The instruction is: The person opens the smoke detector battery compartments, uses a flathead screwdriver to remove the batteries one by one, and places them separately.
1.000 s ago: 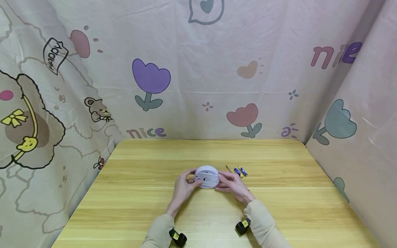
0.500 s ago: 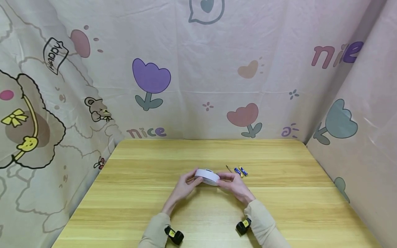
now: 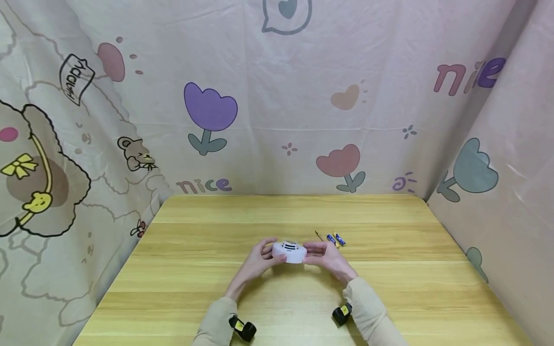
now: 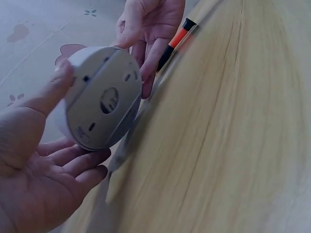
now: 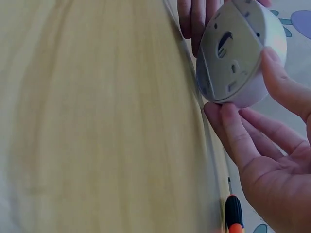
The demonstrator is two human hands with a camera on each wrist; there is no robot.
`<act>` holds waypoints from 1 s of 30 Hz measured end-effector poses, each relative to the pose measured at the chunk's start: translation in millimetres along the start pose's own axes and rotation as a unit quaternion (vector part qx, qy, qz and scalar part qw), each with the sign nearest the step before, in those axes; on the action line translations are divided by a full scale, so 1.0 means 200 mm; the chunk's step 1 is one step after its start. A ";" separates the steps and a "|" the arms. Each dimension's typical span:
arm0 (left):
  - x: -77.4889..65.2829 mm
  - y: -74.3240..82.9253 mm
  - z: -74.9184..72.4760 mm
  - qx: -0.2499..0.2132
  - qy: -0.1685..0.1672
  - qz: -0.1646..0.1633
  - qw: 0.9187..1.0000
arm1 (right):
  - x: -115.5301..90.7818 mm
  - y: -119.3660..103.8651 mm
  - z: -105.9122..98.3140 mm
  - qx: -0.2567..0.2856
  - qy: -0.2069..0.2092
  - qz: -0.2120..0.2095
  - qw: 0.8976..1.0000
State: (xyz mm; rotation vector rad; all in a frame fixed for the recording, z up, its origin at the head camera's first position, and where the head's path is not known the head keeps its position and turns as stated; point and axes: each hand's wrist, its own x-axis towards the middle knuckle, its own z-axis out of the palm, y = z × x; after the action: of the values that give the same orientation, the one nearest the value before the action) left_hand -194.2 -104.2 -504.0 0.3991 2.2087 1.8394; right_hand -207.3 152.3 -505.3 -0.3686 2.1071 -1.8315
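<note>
A white round smoke detector [image 3: 290,253] is held between both hands over the table. Its side with dark vent slots shows in the head view; the flat back [image 4: 111,99] with a round opening shows in both wrist views. My left hand [image 3: 258,262] grips its left edge, thumb on the near rim and fingers behind and under. On the opposite edge my right hand [image 3: 327,260] pinches the rim between thumb and fingers. Behind the right hand lies a screwdriver [image 5: 233,211] with a black and orange handle; the head view shows mainly its thin shaft [image 3: 319,235].
Two blue batteries [image 3: 340,239] lie beside the screwdriver, past the right hand. The wooden table [image 3: 195,230] meets a printed cloth backdrop [image 3: 277,163] at its far edge. Black wrist cameras [image 3: 243,329] hang at both sleeves.
Between my hands the smoke detector has turned over: its flat back faced the head camera, then its rim, and now the slotted side shows. Screwdriver and batteries stay put.
</note>
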 end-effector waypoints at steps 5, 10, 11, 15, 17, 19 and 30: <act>0.00 -0.01 0.00 0.073 0.007 0.018 0.997 | 0.01 -0.01 0.01 -0.063 -0.031 -0.040 0.997; 0.01 -0.01 0.03 0.127 0.024 0.054 0.990 | 0.02 0.00 0.03 -0.132 -0.042 -0.080 0.987; 0.01 -0.01 0.04 0.139 0.027 0.057 0.988 | 0.02 0.00 0.03 -0.143 -0.042 -0.086 0.985; 0.00 -0.01 0.06 0.180 0.037 0.061 0.981 | 0.03 0.00 0.05 -0.178 -0.031 -0.092 0.979; 0.00 -0.01 0.07 0.189 0.042 0.061 0.979 | 0.03 0.01 0.06 -0.190 -0.026 -0.097 0.977; 0.00 -0.01 0.07 0.190 0.045 0.061 0.979 | 0.04 0.01 0.06 -0.192 -0.023 -0.096 0.976; -0.01 -0.02 0.05 0.167 0.033 0.064 0.983 | 0.03 0.00 0.06 -0.200 -0.027 -0.098 0.975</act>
State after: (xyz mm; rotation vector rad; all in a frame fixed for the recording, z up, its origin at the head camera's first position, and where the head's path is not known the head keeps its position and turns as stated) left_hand -188.7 -95.7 -510.5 0.5593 2.6003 1.5575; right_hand -207.7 139.6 -507.9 -0.7367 2.4706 -1.4587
